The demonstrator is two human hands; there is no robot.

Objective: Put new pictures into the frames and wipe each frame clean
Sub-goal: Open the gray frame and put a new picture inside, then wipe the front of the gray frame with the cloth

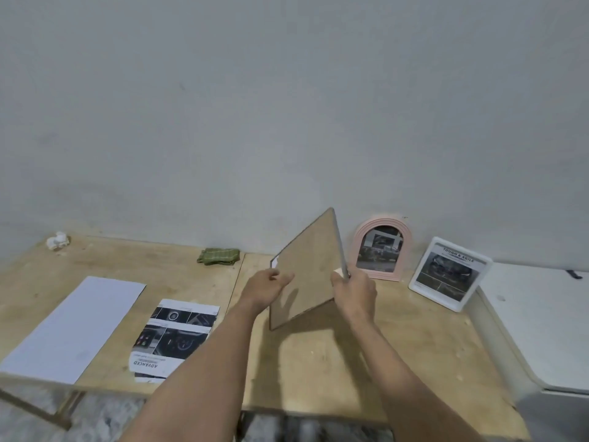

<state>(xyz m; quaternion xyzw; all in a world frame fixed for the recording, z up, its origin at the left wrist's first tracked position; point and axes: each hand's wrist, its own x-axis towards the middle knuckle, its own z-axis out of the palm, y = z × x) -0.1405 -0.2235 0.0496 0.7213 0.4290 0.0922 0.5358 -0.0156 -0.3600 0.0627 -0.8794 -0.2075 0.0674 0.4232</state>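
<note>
Plywood bench point(366, 362) against grey wall. Both hands are gripping the tilted brown frame back point(306, 275): left hand point(269, 287), right hand point(353, 291). Green cloth point(219, 256), printed pictures point(173, 338) lying left; pink arched frame point(379, 248) standing behind.

I see a plain tan-brown backing board point(307, 269) at centre. At one o'clock from it stands a pale pink arched frame point(379, 248), and at three o'clock a white frame point(451, 273) around a dark grey print. At eleven o'clock lies a green checked cloth point(218, 256). At eight o'clock sit a black-and-white printed sheet point(173, 339) and a plain white sheet point(75, 327) on the light wood surface point(366, 362).
</note>
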